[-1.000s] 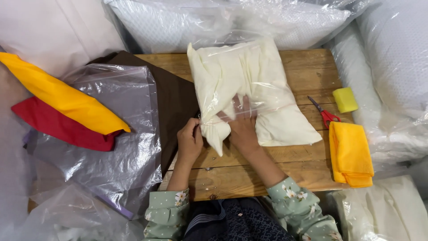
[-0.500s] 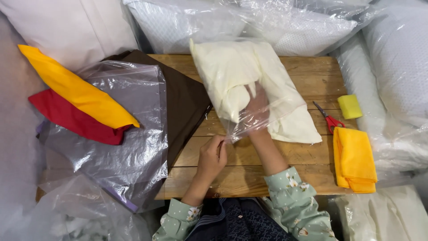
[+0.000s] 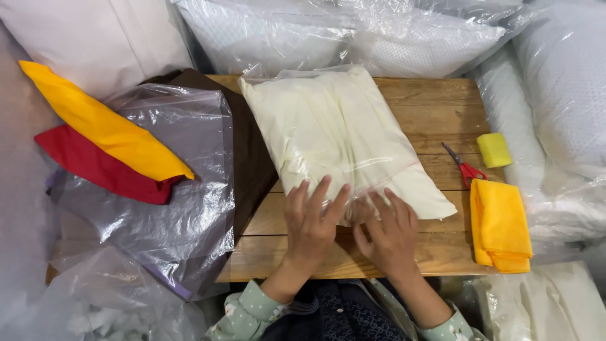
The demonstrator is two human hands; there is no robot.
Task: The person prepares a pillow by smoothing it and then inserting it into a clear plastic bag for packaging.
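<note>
A folded cream cloth inside a clear plastic bag (image 3: 334, 136) lies on the wooden table (image 3: 435, 107). My left hand (image 3: 310, 226) lies flat, fingers spread, on the bag's near open edge. My right hand (image 3: 388, 233) rests beside it, fingers spread on the same edge of the plastic. Neither hand grips anything; both press down on the bag's mouth near the table's front.
Brown cloth (image 3: 252, 148) lies left of the bag under a stack of clear bags (image 3: 173, 189) bearing yellow (image 3: 107, 129) and red (image 3: 95, 167) cloths. Red-handled scissors (image 3: 464, 165), a yellow sponge (image 3: 493, 149) and folded yellow cloth (image 3: 500, 224) sit right. Bagged pillows (image 3: 353, 35) surround the table.
My right hand has come out of the bag. The cloth now lies fully inside and flat. Both hands have moved onto the bag's near edge with fingers spread.
</note>
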